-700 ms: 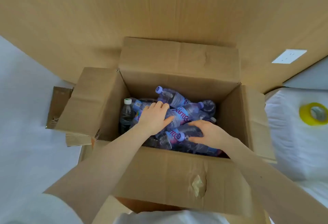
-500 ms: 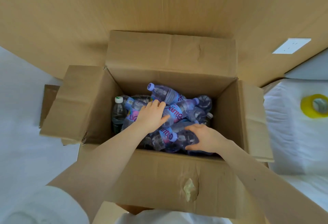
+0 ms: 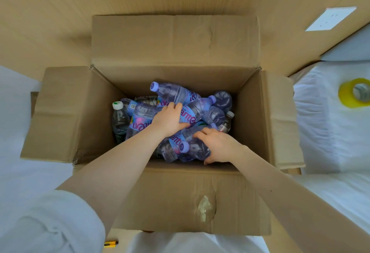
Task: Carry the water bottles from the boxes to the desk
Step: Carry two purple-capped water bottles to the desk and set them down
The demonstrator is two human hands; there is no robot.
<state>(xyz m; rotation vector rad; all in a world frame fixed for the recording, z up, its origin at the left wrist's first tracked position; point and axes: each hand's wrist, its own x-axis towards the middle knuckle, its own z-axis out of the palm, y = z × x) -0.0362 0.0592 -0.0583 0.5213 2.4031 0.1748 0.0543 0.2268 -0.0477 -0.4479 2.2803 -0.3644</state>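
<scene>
Step in hand: picking up, at the source. No desk shows in the frame, so I judge that the carry has not begun.

Location of goods: the water bottles [image 3: 176, 93] lie in a loose, criss-crossed heap inside an open cardboard box [image 3: 180, 202] at the centre of the frame, with all four flaps folded out. Most are clear with purple caps and magenta lettering. One darker, white-capped bottle [image 3: 119, 120] stands upright against the box's left wall.

Hands: both reach down into the box.
- The left hand [image 3: 170, 120], at mid-heap, has its fingers curled over a magenta-lettered bottle [image 3: 197, 110], with the thumb on that bottle's near side. The bottle lies slantwise, its cap toward the upper right.
- The right hand [image 3: 218, 146], lower and right of centre, wraps a near bottle [image 3: 195, 149]. The fingers lie over the top and the thumb is tucked at the side toward the front wall.

Both bottles touch their neighbours, and neither looks lifted.

Next move, as a judgement: lift both straight up, clear of the heap and the front wall, then turn toward the desk. The smooth, round plastic calls for a firm wrap. Pulling either bottle out may set the bottles leaning on it rolling.

Surroundings: a yellow tape roll [image 3: 354, 92] rests on white cloth at the right edge of the frame.
</scene>
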